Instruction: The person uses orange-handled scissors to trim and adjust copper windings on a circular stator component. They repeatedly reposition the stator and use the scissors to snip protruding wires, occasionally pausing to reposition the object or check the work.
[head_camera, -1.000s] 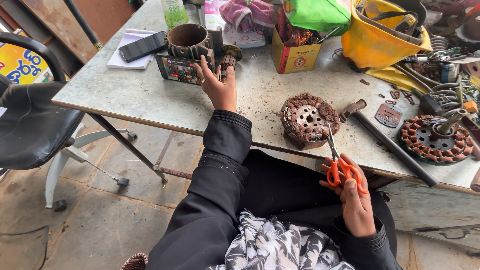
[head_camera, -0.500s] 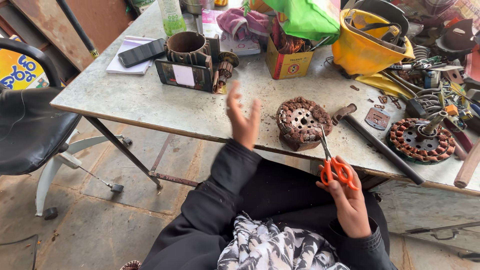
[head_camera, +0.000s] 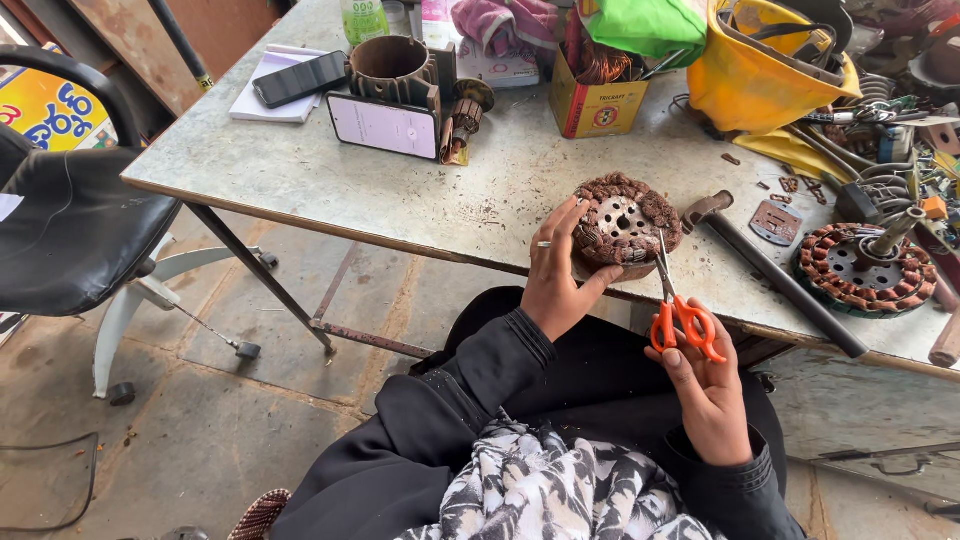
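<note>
A round motor stator wound with copper wire (head_camera: 625, 225) lies at the near edge of the grey metal table (head_camera: 400, 190). My left hand (head_camera: 558, 275) grips its left side, fingers over the windings. My right hand (head_camera: 700, 390) holds orange-handled scissors (head_camera: 678, 305). Their blades point up at the stator's right rim.
A second wound stator (head_camera: 865, 268) and a long hammer (head_camera: 770, 270) lie to the right. Further back are a yellow helmet (head_camera: 770, 65), a small yellow box (head_camera: 595, 100), a cylindrical motor housing (head_camera: 395, 70), two phones and a notepad. A black office chair (head_camera: 70, 220) stands at the left.
My left hand has drawn back from the motor housing at the far left and taken hold of the stator. The scissors have stayed by the stator's right side.
</note>
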